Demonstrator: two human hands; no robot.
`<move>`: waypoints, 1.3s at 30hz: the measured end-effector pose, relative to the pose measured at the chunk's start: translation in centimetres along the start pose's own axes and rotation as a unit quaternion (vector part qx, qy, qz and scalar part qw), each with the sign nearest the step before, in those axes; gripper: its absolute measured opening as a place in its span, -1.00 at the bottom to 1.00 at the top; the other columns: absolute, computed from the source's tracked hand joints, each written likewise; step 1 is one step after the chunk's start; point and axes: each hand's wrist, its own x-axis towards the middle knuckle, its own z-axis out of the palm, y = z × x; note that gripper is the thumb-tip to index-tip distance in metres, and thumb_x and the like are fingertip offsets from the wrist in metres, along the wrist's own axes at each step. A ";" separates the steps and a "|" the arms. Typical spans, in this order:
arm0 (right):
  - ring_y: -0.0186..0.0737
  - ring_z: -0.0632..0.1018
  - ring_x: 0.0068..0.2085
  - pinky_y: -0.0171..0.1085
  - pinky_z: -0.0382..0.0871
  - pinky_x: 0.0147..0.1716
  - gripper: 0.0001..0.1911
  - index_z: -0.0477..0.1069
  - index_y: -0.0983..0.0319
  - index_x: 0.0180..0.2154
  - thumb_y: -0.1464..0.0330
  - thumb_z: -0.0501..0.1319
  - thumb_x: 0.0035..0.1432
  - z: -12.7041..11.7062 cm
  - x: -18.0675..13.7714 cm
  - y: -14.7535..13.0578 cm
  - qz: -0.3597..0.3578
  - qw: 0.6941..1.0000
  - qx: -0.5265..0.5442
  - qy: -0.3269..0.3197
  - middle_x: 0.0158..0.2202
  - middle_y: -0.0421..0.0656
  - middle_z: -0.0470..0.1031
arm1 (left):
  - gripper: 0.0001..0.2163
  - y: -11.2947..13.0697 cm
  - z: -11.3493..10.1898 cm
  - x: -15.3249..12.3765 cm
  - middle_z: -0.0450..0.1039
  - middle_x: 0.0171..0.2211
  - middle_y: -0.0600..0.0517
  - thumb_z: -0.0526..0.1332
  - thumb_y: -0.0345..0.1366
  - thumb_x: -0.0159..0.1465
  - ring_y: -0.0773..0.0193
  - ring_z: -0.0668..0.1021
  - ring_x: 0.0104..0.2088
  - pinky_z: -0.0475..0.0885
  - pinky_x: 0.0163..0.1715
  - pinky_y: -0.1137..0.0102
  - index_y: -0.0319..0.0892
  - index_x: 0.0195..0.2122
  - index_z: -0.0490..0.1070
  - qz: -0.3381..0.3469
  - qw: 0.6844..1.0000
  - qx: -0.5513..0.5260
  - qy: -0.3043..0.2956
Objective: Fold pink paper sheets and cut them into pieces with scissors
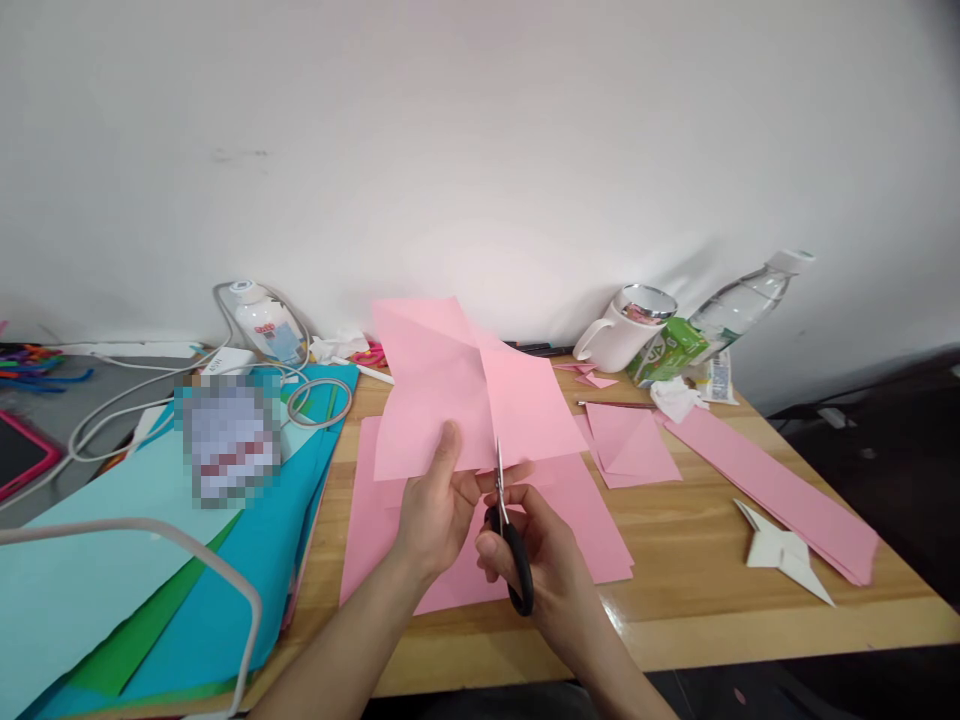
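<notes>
My left hand [439,500] pinches the lower edge of a creased pink sheet of paper [435,390], thumb on top and fingers underneath. The sheet is raised above the table, and its right part bends away along a line near the middle. In my right hand [536,545] is a pair of scissors [514,555] with black handles. Their metal blades point away from me and meet the sheet's lower edge at that line. Beneath both hands lies a stack of pink paper [555,525], partly covered by the raised sheet.
Right of the stack are folded pink squares [637,445], long pink strips [780,500] and a white folded paper star [780,550]. A mug [626,330], green carton [667,350] and water bottle [750,300] stand behind. Coloured sheets [292,550], cables and a white bottle [266,325] occupy the left.
</notes>
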 end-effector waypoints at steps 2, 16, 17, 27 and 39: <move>-0.38 0.31 -0.56 -0.37 0.21 -0.56 -0.59 0.23 0.21 -0.27 0.10 0.29 -0.02 0.0 0.0 -0.1 0.002 1.000 0.003 0.001 -0.60 -0.33 0.25 | -0.44 0.0 -0.1 0.0 0.58 -0.43 -0.20 -0.01 0.00 0.26 0.09 0.59 -0.54 0.37 -0.72 0.37 -0.43 0.03 0.35 -0.003 1.000 0.003 0.000; -0.40 0.31 -0.57 -0.39 0.18 -0.57 -0.57 0.20 0.22 -0.25 0.08 0.26 0.01 -0.1 0.0 0.2 -0.002 1.000 -0.018 -0.002 -0.60 -0.35 0.24 | -0.32 -0.1 -0.4 0.0 0.57 -0.32 -0.30 -0.05 0.09 0.24 0.09 0.53 -0.68 0.16 -0.91 0.37 -0.48 0.11 0.24 -0.041 0.999 0.018 -0.015; -0.39 0.31 -0.57 -0.39 0.18 -0.57 -0.57 0.20 0.22 -0.25 0.07 0.26 0.01 -0.1 0.0 0.2 0.000 1.000 -0.018 -0.001 -0.60 -0.35 0.24 | -0.32 -0.1 -0.4 0.0 0.57 -0.32 -0.30 -0.05 0.09 0.24 0.09 0.53 -0.67 0.17 -0.90 0.37 -0.47 0.12 0.23 -0.041 0.999 0.018 -0.014; -0.39 0.31 -0.59 -0.38 0.16 -0.60 -0.59 0.21 0.20 -0.27 0.08 0.26 0.00 0.0 0.0 0.3 0.003 1.000 -0.019 0.009 -0.62 -0.36 0.24 | -0.34 -0.2 -0.5 0.0 0.58 -0.37 -0.26 -0.01 0.11 0.21 0.08 0.56 -0.63 0.27 -0.84 0.36 -0.44 0.05 0.32 -0.038 0.999 0.014 -0.019; -0.39 0.32 -0.61 -0.39 0.17 -0.62 -0.60 0.23 0.21 -0.29 0.10 0.29 -0.03 0.0 0.0 0.1 0.001 1.000 -0.013 0.011 -0.63 -0.36 0.24 | -0.36 0.0 -0.1 -0.2 0.57 -0.36 -0.25 -0.10 0.07 0.26 0.16 0.47 -0.76 0.21 -0.92 0.36 -0.43 0.11 0.25 -0.048 0.999 0.013 -0.002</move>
